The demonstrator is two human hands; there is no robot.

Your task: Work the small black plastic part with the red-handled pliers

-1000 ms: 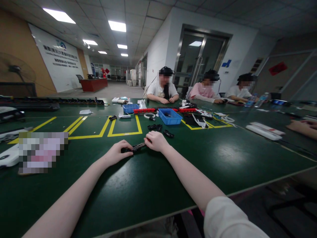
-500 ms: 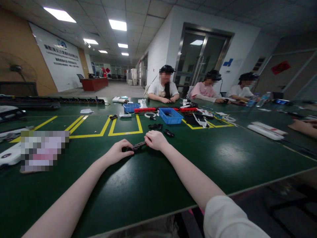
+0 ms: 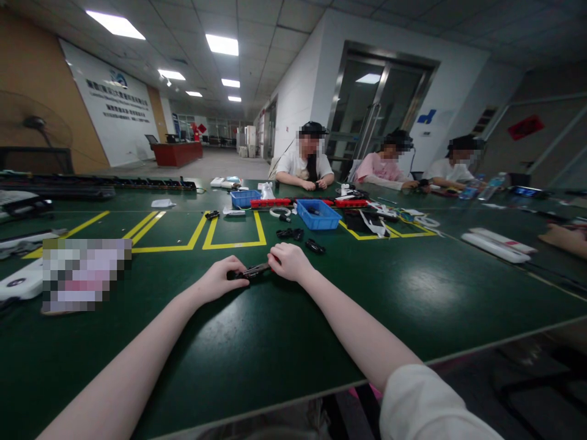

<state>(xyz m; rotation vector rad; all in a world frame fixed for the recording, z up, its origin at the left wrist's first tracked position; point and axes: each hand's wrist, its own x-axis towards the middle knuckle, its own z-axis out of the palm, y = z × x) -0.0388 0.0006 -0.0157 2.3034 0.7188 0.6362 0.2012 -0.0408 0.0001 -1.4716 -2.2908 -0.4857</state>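
Observation:
Pliers (image 3: 263, 267) with a grey metal head and a bit of red handle are gripped in my right hand (image 3: 291, 263), whose fingers are closed. Their jaws point left, to a bundled black cable (image 3: 244, 277) that my left hand (image 3: 220, 278) pinches between thumb and fingers. Whether the jaws bite on the cable is too small to make out. Just beyond my right hand lie more black cable bundles (image 3: 290, 234), with another black bundle (image 3: 315, 246) to their right.
A blue bin (image 3: 318, 221) and a smaller blue bin (image 3: 244, 202) stand farther back on the green table (image 3: 284, 342). Yellow tape (image 3: 233, 246) marks out rectangles. A blurred-out flat object (image 3: 87, 275) lies at left, white power strips (image 3: 495, 247) at right. Several people (image 3: 305, 165) sit opposite.
The whole view has shifted slightly. Both hands keep nearly the same place and grip on the pliers and the black cable.

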